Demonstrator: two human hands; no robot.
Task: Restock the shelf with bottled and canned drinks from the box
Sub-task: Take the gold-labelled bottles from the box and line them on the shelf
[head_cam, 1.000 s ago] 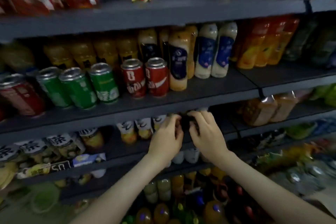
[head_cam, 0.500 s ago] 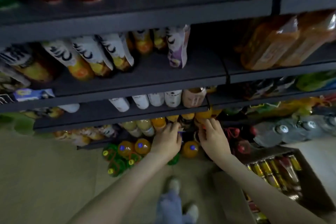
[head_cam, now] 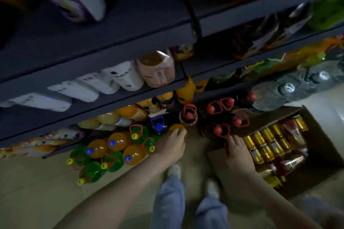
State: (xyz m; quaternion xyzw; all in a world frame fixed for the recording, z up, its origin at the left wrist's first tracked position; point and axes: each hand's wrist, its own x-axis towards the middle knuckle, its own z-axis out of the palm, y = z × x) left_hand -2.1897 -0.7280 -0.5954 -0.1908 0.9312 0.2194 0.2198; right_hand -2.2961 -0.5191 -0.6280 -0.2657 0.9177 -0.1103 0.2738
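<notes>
Blue denim legs point(head_cam: 171, 201) and pale shoes point(head_cam: 174, 170) stand on the tan floor point(head_cam: 37, 182) at the foot of the shelving. Both hands are held low and apart. The left hand point(head_cam: 172, 146) lies over the top of an orange bottle point(head_cam: 176, 128) at floor level; blur prevents confirming whether the fingers grip it or merely overlap it. The right hand point(head_cam: 238, 152) has its fingers spread and holds nothing visible, fingertips near a dark red-capped bottle point(head_cam: 220, 129). The cardboard box point(head_cam: 320, 135) sits open on the floor just right of that hand, packed with gold cans point(head_cam: 268, 145) in rows. Green bottles point(head_cam: 93, 171) cluster on the floor left of the hands. Beyond, white bottles point(head_cam: 89, 89) line the front edge of a dark shelf point(head_cam: 93, 115).
</notes>
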